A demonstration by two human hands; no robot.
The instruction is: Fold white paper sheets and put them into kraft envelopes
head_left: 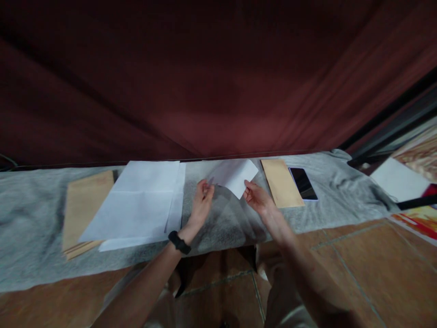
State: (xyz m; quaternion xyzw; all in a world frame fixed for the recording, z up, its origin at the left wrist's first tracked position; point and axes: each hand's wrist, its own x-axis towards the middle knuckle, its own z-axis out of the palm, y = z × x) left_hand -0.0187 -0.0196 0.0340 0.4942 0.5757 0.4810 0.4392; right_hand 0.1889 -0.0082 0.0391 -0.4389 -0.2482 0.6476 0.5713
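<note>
A folded white sheet of paper (235,176) is held just above a grey cloth-covered table (30,200). My left hand (202,199), with a black band on its wrist, pinches the sheet's left edge. The sheet's lower right corner is gripped by my right hand (256,197). Both hands are near the table's middle, toward the far edge.
A stack of white sheets (139,200) lies left of my hands, partly over brown envelopes (82,205). One brown envelope (282,182) and a dark phone (303,183) lie to the right. A dark red curtain (205,77) hangs behind. Tiled floor below.
</note>
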